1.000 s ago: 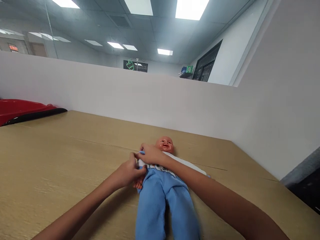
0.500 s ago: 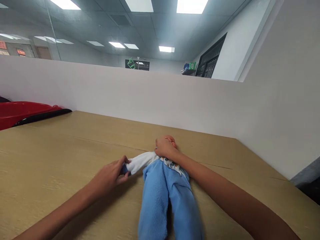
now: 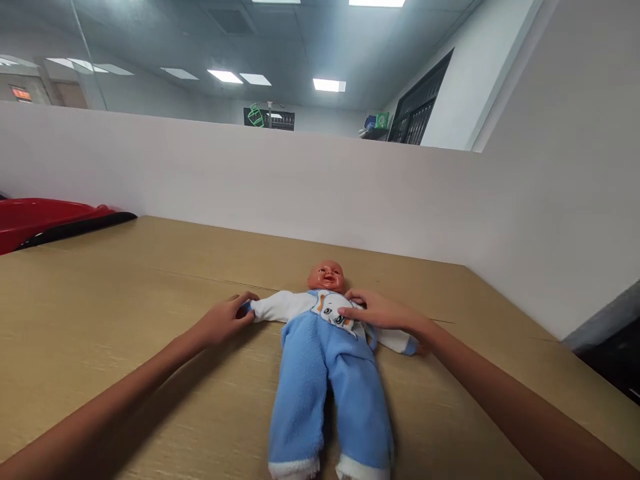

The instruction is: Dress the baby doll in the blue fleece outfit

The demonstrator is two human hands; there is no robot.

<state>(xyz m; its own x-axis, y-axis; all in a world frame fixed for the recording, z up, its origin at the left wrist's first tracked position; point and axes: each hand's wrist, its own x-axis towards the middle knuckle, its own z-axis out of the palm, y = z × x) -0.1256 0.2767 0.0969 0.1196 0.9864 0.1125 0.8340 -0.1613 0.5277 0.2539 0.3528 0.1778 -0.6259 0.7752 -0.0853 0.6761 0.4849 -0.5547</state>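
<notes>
A baby doll (image 3: 326, 275) lies on its back on the wooden table, head toward the wall. It wears a white top (image 3: 287, 305) with blue cuffs and a cartoon face on the chest, plus fuzzy blue pants (image 3: 305, 373) with white hems. My left hand (image 3: 227, 320) is closed on the blue sleeve cuff (image 3: 246, 307) of the doll's arm on the left, holding that arm stretched sideways. Against the chest and shoulder rests my right hand (image 3: 377, 309), thumb and fingers apart. The doll's other sleeve (image 3: 395, 341) sticks out beneath my right wrist.
The brown table (image 3: 150, 287) reaches back to a low white wall (image 3: 280, 180) with glass above it. A red tub-like object with a black edge (image 3: 55, 217) sits at the far left. Another wall (image 3: 550, 200) rises on the right.
My right hand has moved from over the doll's head down and right to its chest, uncovering the head and the other sleeve. My left hand still holds the cuff.
</notes>
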